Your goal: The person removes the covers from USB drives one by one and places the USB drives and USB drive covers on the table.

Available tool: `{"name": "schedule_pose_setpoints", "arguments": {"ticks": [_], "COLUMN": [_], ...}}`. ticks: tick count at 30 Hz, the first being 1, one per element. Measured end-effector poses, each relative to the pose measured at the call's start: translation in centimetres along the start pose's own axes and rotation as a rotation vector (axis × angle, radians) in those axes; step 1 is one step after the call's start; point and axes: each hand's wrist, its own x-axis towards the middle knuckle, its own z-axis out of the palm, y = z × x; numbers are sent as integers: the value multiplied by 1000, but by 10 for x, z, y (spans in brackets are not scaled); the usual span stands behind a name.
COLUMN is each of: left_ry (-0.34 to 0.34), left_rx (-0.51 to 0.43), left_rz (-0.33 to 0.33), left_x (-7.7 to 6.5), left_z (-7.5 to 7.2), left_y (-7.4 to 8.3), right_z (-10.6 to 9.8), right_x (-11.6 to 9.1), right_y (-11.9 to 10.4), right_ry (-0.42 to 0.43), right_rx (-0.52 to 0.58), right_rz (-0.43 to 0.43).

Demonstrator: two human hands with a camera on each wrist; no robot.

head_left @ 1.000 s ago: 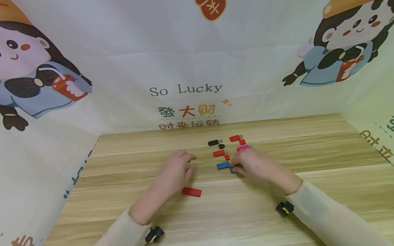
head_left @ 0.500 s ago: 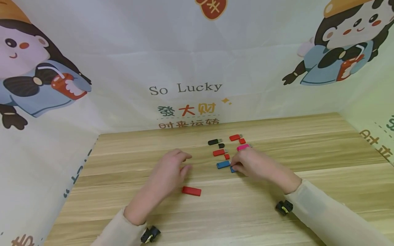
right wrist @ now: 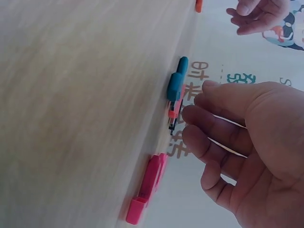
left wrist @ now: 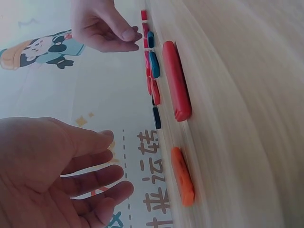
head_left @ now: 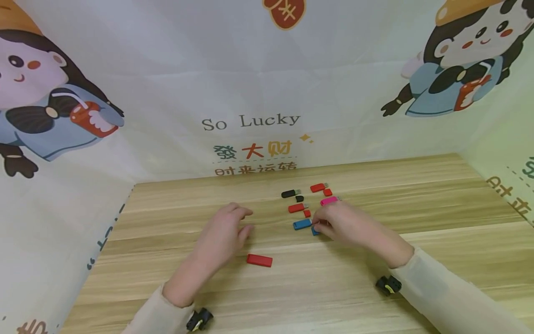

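My right hand [head_left: 344, 225] hovers by a blue USB stick [head_left: 302, 224] and its loose blue cap [head_left: 314, 231], which it partly covers in the head view. From the right wrist, its loosely bent fingers hold nothing, and the blue cap [right wrist: 175, 86] lies on the table beyond the fingertips. A pink USB stick [head_left: 328, 201] is just behind that hand. Left of the group, my left hand [head_left: 221, 232] hangs above the wood with relaxed fingers, holding nothing. A capped red USB stick [head_left: 259, 260] lies nearer me. The left wrist view also has an orange stick [left wrist: 183, 178], hidden in the head view.
Toward the back lie a black USB stick [head_left: 288, 194] with a black cap [head_left: 299, 199], and two red ones, a nearer [head_left: 296, 208] and a farther [head_left: 317, 188], each with a red cap beside it. A printed cloth [head_left: 250, 93] rises behind the wooden table [head_left: 317, 297].
My left hand has drifted left, away from the USB sticks. The right hand stays near the blue cap, and the sticks lie as before.
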Motion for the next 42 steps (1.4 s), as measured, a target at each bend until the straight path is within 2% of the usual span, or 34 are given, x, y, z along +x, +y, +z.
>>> {"name": "schedule_pose_setpoints", "arguments": {"ticks": [18, 31, 42], "left_ry": [-3, -91, -170], "left_rx": [57, 98, 108], "left_rz": [-38, -111, -117], "left_x": [-9, -12, -12], "left_z": [4, 6, 13], "left_y": [-16, -22, -28], "right_z": [-4, -7, -7], "right_x": [-17, -26, -28], "right_y": [-5, -9, -12], "right_ry": [131, 171, 169], "right_rx": [-93, -137, -150], "right_rz": [-7, -10, -6]}}
